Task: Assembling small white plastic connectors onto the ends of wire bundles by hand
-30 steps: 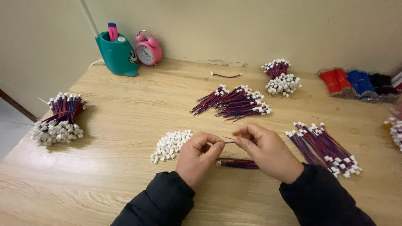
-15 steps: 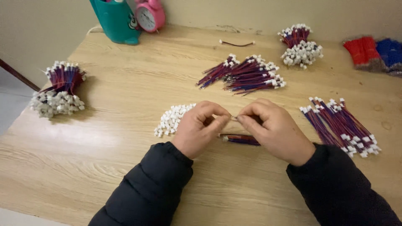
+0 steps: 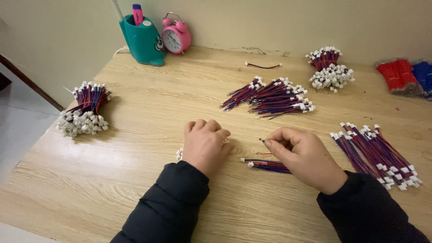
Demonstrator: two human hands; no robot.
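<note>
Wooden worktop (image 3: 135,180), pale and grained, reaching to a cream wall at the far edge. Near the left edge, a bound bundle of red-and-blue wires (image 3: 83,110) with white connectors. At the far left corner, a teal pen holder (image 3: 143,41) touching a pink alarm clock (image 3: 176,38). Mid-worktop toward the far edge, a loose fan of wires (image 3: 272,96); beyond it a second bound bundle (image 3: 329,69) and a single stray wire (image 3: 263,66). Far right corner: red and blue wire bunches (image 3: 407,77). By the right edge, a row of finished wires (image 3: 378,155) with white plugs.

Toward the near edge, centre: left hand (image 3: 204,145), palm down, fingers curled over a small heap of white connectors (image 3: 180,153), mostly hidden; cannot tell whether anything is gripped. Just beside it, right hand (image 3: 306,155), thumb and forefinger pressed together, pinching the end of a thin wire (image 3: 262,141). Under that hand, flat on the wood, a short wire bunch (image 3: 265,165).
</note>
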